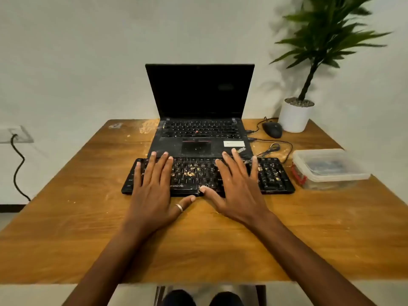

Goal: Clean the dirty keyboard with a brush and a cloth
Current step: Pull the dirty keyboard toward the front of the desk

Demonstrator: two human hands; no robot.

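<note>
A black keyboard [194, 173] strewn with tan crumbs lies across the middle of the wooden table [88, 228], in front of an open laptop [199, 111]. My left hand [154, 188] lies flat with spread fingers over the keyboard's left half; a ring sits on its thumb. My right hand [239, 186] lies flat with straight fingers over the right half, thumb on the keyboard's front edge. Neither hand holds anything. No brush or loose cloth is plainly visible.
A clear lidded plastic box [331, 168] with a red clip stands right of the keyboard. Behind it are a black mouse [272, 129] with coiled cables and a potted plant [295, 115]. Crumbs dust the laptop and the table's far left. A wall socket [15, 134] has a cable.
</note>
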